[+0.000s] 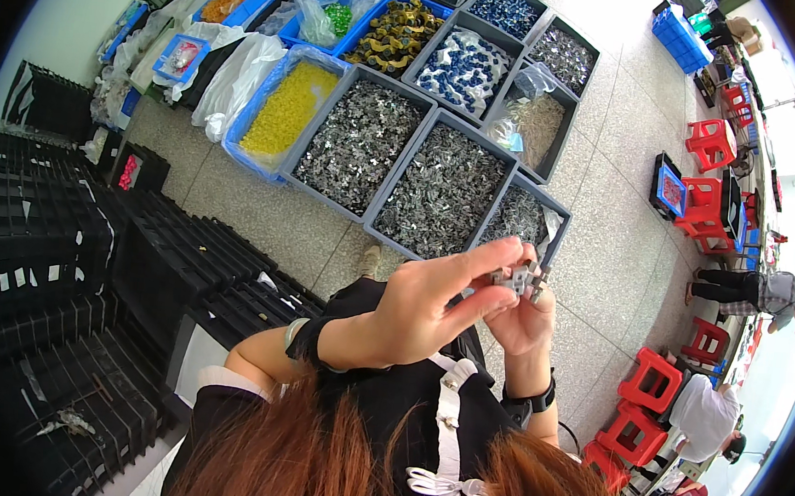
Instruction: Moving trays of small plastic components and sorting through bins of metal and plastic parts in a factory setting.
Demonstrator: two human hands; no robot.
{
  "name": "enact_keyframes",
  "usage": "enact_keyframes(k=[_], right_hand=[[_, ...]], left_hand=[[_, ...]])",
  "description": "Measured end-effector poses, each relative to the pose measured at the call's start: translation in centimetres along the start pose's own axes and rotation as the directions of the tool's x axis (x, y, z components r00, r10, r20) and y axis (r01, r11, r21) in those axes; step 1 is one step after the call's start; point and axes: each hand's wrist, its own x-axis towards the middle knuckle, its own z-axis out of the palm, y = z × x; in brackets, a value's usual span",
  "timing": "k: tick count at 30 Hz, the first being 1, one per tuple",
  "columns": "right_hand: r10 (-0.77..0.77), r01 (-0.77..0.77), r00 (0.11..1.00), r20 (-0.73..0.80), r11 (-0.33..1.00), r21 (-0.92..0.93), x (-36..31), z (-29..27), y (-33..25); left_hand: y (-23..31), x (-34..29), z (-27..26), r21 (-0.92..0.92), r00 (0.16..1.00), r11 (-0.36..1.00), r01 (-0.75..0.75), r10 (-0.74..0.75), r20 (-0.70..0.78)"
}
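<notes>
Close in front of my body, both hands are raised and meet around a small grey metal part [511, 280]. Its exact kind cannot be made out; it looks blocky, with slots or tabs. My left hand [417, 303] pinches it between thumb and fingers from the left. On the other side, the curled fingers of my right hand [523, 323] are closed on the same part or a similar one beside it. Below the hands in view is a grey bin [560, 224] of small dark metal pieces. Larger heaps of metal parts [440, 191] fill the neighbouring bins.
On the floor ahead, a blue bin holds yellow pieces [287, 111]; another has blue-and-white parts [465, 68]. Black crates [65, 252] are stacked at left. Red stools [651, 378] and people [703, 421] line a long bench at right.
</notes>
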Motion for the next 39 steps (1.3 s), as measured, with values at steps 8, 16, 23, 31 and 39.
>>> enact_keyframes(k=[8,16,23,31,39], right_hand=[[-0.527,0.377,0.839,0.133,0.388,-0.841,-1.2,3.2,-0.9],[-0.542,0.222,0.826,0.152,0.064,-0.973,-1.2,3.6,-0.5],[-0.545,0.197,0.825,0.147,0.034,-0.98,-1.0,3.8,-0.4],[-0.537,0.263,0.684,0.494,-0.45,-0.854,-0.7,3.7,-0.1],[-0.555,0.539,0.64,0.531,-0.168,-0.825,-0.6,3.0,0.4]], left_hand=[[-0.4,-0.2,0.2,0.076,0.998,0.996,0.043,-0.041,-0.038],[-0.1,-0.1,0.1,0.101,1.0,0.995,0.013,-0.015,0.02],[-0.1,0.0,0.1,0.113,1.0,0.993,-0.013,0.012,0.016],[-0.8,-0.1,1.1,-0.271,0.982,0.95,0.153,-0.176,-0.063],[-1.6,-0.2,0.7,-0.326,0.997,0.945,-0.032,0.052,0.054]])
